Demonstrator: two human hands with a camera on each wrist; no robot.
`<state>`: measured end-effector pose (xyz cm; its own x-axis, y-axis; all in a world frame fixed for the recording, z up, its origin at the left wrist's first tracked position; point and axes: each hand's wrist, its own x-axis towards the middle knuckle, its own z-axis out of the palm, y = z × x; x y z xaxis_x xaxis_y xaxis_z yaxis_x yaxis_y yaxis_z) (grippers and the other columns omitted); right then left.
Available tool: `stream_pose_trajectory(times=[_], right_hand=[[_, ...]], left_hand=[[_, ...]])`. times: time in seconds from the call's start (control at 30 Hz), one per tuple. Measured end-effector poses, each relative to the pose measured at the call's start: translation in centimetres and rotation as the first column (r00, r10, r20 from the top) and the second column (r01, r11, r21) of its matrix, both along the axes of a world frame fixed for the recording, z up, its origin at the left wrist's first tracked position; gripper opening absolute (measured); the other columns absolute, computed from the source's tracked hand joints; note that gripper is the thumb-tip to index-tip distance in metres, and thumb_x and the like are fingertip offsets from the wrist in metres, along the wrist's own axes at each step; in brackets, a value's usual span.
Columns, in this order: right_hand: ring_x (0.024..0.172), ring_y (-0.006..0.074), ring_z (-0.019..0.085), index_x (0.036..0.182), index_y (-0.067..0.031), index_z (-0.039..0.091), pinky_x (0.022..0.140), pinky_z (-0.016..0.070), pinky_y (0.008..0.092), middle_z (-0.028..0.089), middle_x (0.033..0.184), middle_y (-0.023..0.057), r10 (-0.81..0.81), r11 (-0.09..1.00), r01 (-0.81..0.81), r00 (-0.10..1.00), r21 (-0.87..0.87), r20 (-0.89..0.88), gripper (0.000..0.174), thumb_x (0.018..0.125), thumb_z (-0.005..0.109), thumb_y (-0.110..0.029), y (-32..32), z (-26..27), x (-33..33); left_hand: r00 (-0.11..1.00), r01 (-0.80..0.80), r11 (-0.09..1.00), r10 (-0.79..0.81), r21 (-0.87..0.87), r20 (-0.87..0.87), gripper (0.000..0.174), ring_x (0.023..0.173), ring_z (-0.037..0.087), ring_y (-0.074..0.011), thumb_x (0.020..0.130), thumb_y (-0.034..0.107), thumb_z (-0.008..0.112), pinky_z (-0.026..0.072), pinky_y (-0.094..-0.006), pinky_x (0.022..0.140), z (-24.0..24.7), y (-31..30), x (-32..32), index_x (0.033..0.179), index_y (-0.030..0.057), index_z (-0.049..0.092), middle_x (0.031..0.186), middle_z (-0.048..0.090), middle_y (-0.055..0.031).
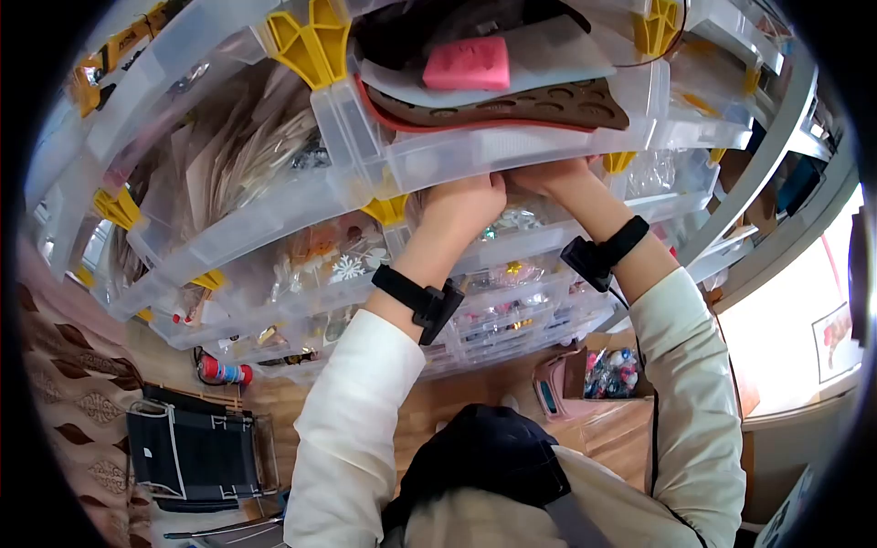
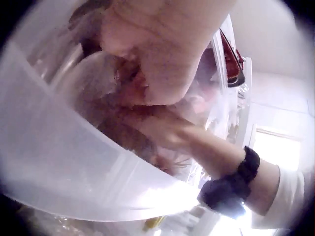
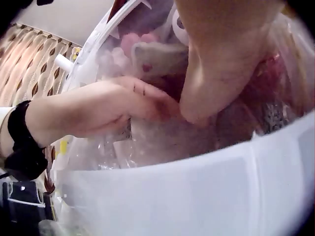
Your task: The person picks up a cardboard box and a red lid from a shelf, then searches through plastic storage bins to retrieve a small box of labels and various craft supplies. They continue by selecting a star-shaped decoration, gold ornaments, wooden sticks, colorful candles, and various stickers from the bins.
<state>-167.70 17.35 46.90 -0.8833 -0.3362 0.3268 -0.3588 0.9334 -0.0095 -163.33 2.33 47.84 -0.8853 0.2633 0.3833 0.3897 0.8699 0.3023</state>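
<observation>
Both hands reach into a translucent plastic bin [image 1: 548,219] in a stacked rack. My left hand [image 1: 461,203] bends down over its front edge, its fingers hidden. Close beside it my right hand [image 1: 553,175] goes in beneath the bin above. In the right wrist view, the left hand [image 3: 133,101] is among clear plastic bags [image 3: 118,155], with a pale item with a small red mark [image 3: 160,59] behind it. The right hand [image 3: 221,73] hides its own fingertips there. I cannot tell what the fingers hold. Pink rounded pieces [image 3: 135,42] lie deeper inside.
The bin above holds brown soles [image 1: 512,108] and a pink block [image 1: 466,64]. Yellow connectors [image 1: 315,46] join the stacked bins. Lower bins hold bagged ornaments [image 1: 347,267]. A black folding chair [image 1: 196,452] and an open cardboard box [image 1: 574,374] stand on the floor.
</observation>
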Motion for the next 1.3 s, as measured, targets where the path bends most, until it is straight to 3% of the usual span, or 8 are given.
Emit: stream_pose_trajectory(times=[0.2,0.27,0.37,0.57,0.73,1.03,1.23,1.3], right_hand=[[0.092,0.0274,0.057,0.111,-0.0102,0.055,0.050,0.0410,0.0576,0.058,0.106,0.0092,-0.301,0.925,0.354,0.904,0.140,-0.304,0.044,0.076,0.050,-0.035,-0.1,-0.8,0.5],[0.102,0.0287,0.053,0.115,-0.0074,0.052,0.071,0.0442,0.0527,0.055,0.112,0.0131,-0.441,0.894,0.408,0.876,0.186,0.194,0.045,0.078,0.049,-0.033,-0.9,0.4,-0.5],[0.114,0.0323,0.045,0.114,-0.0065,0.053,0.096,0.0328,0.0433,0.052,0.119,0.0174,-0.176,0.979,0.168,0.982,-0.117,-0.060,0.046,0.078,0.049,-0.035,1.2,-2.9,-2.7],[0.106,0.0326,0.049,0.110,-0.0108,0.056,0.093,0.0350,0.0441,0.056,0.108,0.0193,-0.116,0.902,0.177,0.978,0.395,-0.174,0.038,0.080,0.049,-0.033,1.4,-2.3,-0.6],[0.096,0.0371,0.053,0.105,-0.0045,0.056,0.088,0.0383,0.0451,0.057,0.099,0.0224,-0.113,0.985,0.150,0.931,0.083,-0.346,0.036,0.079,0.052,-0.029,-0.2,-0.1,6.1],[0.097,0.0412,0.050,0.098,0.0044,0.056,0.086,0.0392,0.0437,0.057,0.096,0.0230,0.064,0.994,-0.091,0.929,-0.057,-0.365,0.037,0.079,0.055,-0.028,2.1,-5.1,1.0],[0.103,0.0402,0.047,0.101,-0.0020,0.057,0.083,0.0413,0.0461,0.052,0.109,0.0241,-0.102,0.941,0.022,0.970,-0.337,-0.222,0.037,0.078,0.056,-0.032,-2.0,-3.2,3.8],[0.106,0.0381,0.046,0.107,-0.0035,0.054,0.085,0.0403,0.0436,0.053,0.110,0.0207,-0.275,0.942,0.336,0.778,0.004,-0.565,0.041,0.076,0.057,-0.032,-2.4,-3.8,4.7]], left_hand=[[0.989,0.115,0.980,-0.097,0.163,-0.114,0.030,0.088,0.055,-0.0389,0.079,0.023,0.048,0.0443,-0.0455,0.078,-0.6,0.1,0.2,0.099,0.0020,0.056,0.094,0.059,-0.0216],[0.988,0.130,0.949,-0.100,0.287,-0.118,0.029,0.088,0.055,-0.0385,0.078,0.023,0.048,0.0446,-0.0455,0.078,-0.6,0.9,0.6,0.098,0.0027,0.057,0.094,0.059,-0.0216],[0.983,0.153,0.934,-0.111,0.323,-0.145,0.029,0.088,0.056,-0.0374,0.075,0.021,0.050,0.0448,-0.0458,0.077,-0.6,2.1,0.8,0.096,0.0034,0.058,0.094,0.059,-0.0213],[0.901,0.130,0.992,-0.116,0.003,-0.419,0.028,0.096,0.053,-0.0372,0.065,0.019,0.055,0.0412,-0.0457,0.083,-2.1,0.7,1.8,0.087,0.0016,0.060,0.097,0.058,-0.0202],[0.751,0.462,0.880,-0.322,0.110,-0.577,0.021,0.106,0.050,-0.0318,0.067,0.009,0.058,0.0371,-0.0444,0.093,-1.0,-4.2,7.7,0.087,0.0010,0.060,0.108,0.056,-0.0178],[0.866,0.056,0.923,0.145,0.381,-0.478,0.015,0.091,0.057,-0.0259,0.075,0.001,0.053,0.0429,-0.0347,0.082,-3.1,-22.0,14.4,0.085,0.0024,0.063,0.086,0.064,-0.0081],[0.919,-0.038,0.698,0.306,0.715,-0.250,0.015,0.073,0.059,-0.0183,0.083,0.005,0.050,0.0436,-0.0278,0.070,-7.4,-24.8,17.8,0.085,0.0011,0.063,0.073,0.063,-0.0087],[0.941,-0.057,0.647,0.289,0.761,-0.175,0.015,0.067,0.059,-0.0166,0.084,0.006,0.049,0.0436,-0.0266,0.067,-8.1,-24.6,18.2,0.085,0.0005,0.063,0.069,0.062,-0.0085]])
